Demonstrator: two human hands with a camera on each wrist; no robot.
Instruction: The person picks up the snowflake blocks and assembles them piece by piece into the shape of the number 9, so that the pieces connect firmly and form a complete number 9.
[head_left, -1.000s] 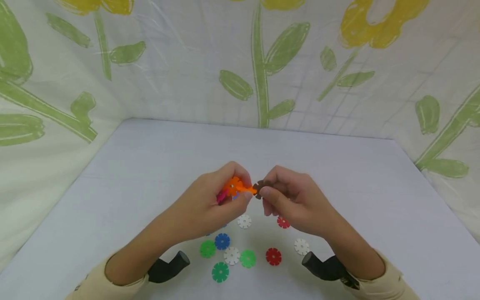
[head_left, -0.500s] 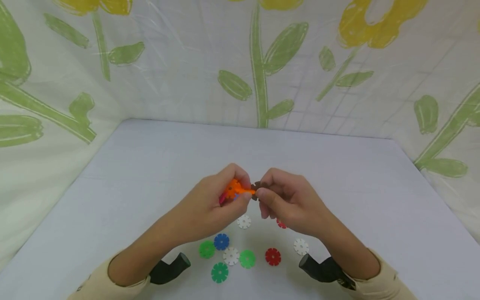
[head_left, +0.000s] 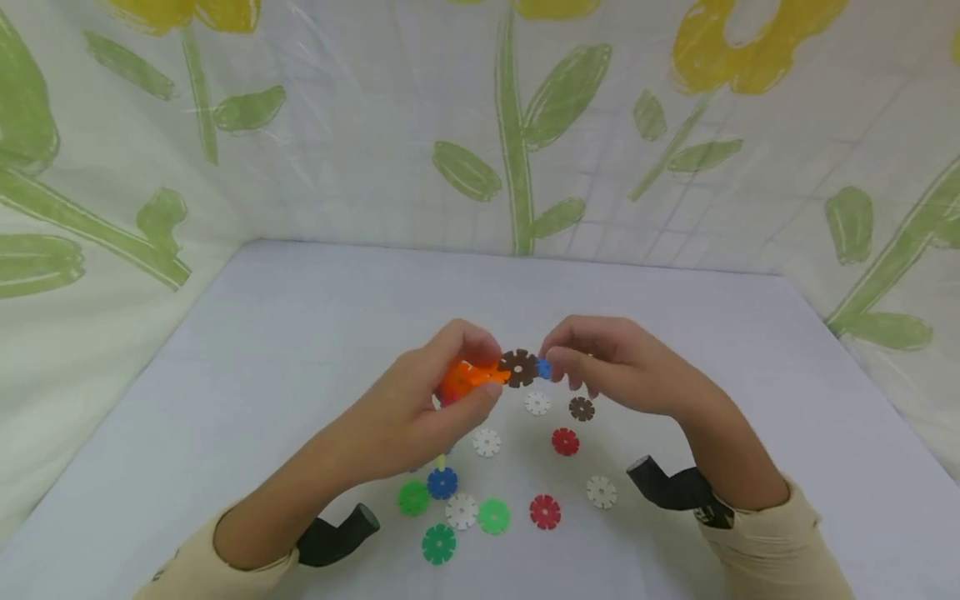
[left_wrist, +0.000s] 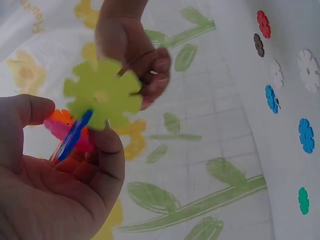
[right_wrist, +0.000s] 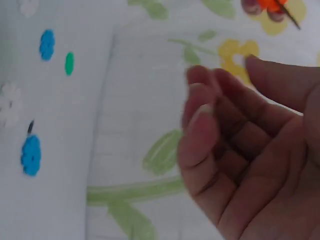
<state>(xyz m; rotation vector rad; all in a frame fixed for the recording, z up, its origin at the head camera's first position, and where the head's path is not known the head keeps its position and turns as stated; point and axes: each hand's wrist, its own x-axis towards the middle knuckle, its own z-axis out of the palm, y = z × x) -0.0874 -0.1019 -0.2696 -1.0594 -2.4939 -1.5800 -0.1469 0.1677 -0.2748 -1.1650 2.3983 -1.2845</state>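
We are pinching the cluster of joined discs (head_left: 480, 375) in our left hand (head_left: 423, 412), its brown disc (head_left: 518, 367) jutting toward our right hand (head_left: 615, 367). That hand is hovering just beside it, fingers loosely curled and holding nothing.

The discs (head_left: 545, 511) look like smooth, matt plastic, as does the orange cluster (head_left: 467, 377). The worktop (head_left: 300, 333) is smooth and matt. The flowered backdrop (head_left: 375, 125) shows glossy, creased plastic sheeting.
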